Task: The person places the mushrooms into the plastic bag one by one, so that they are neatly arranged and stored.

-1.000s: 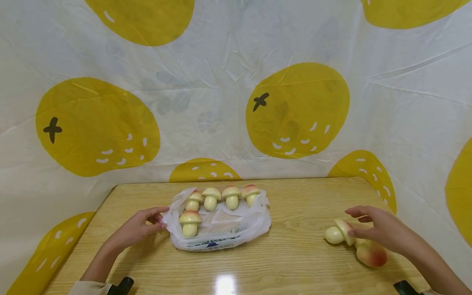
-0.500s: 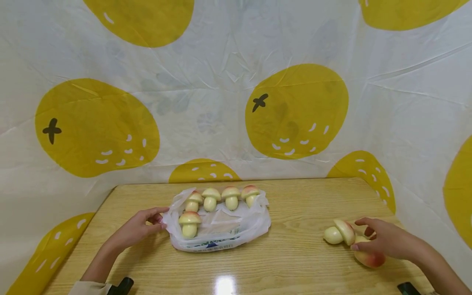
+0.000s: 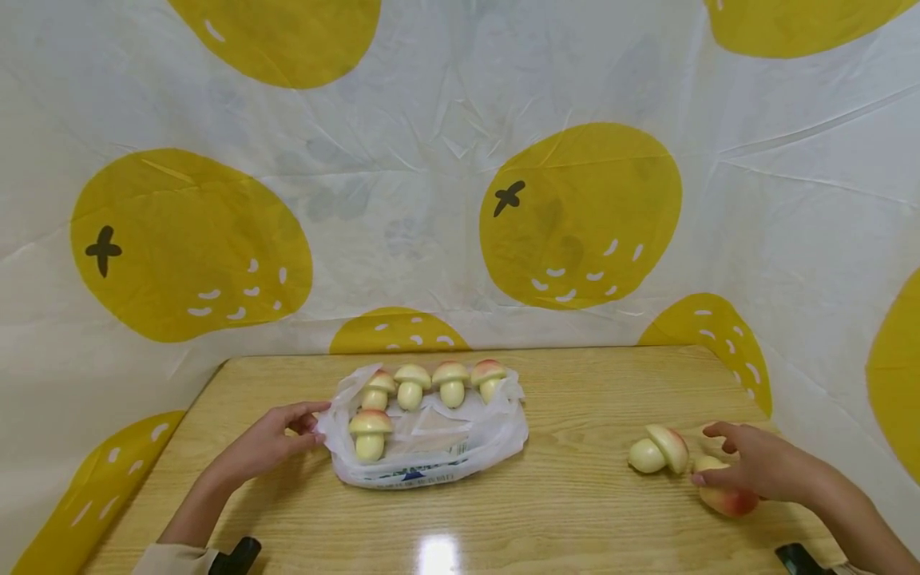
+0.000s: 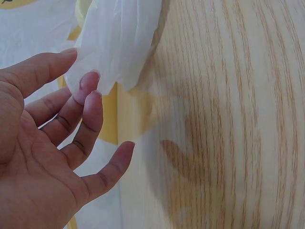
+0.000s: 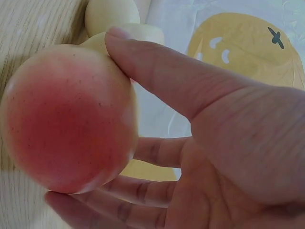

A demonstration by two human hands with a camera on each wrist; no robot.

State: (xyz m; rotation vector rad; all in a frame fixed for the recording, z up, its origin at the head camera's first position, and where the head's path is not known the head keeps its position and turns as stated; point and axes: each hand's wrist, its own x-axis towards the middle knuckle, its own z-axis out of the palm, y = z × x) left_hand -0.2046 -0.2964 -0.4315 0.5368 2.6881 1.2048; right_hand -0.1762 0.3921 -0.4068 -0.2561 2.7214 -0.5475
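My left hand [image 3: 283, 438] pinches the left edge of a white plastic bag [image 3: 503, 443], its other fingers spread loosely in the left wrist view. Several toy mushrooms with pale stems and reddish caps sit in the bag's opening, one mushroom [image 3: 370, 438] nearest the left hand. At the right, my right hand [image 3: 765, 463] grips another toy mushroom [image 3: 729, 501]. In the right wrist view its thumb lies on the pale part and the fingers curl round the red cap [image 5: 66, 124]. A further toy mushroom [image 3: 657, 451] lies on its side just left of that hand.
Everything rests on a light wooden table [image 3: 575, 519]. Behind and at both sides hangs a pale curtain [image 3: 402, 208] printed with big yellow fruit. Green print marks the front of the bag.
My right hand has moved slightly right and down, from beside the left-lying mushroom onto the red-capped one, closing its fingers round it. The left hand and bag stay put.
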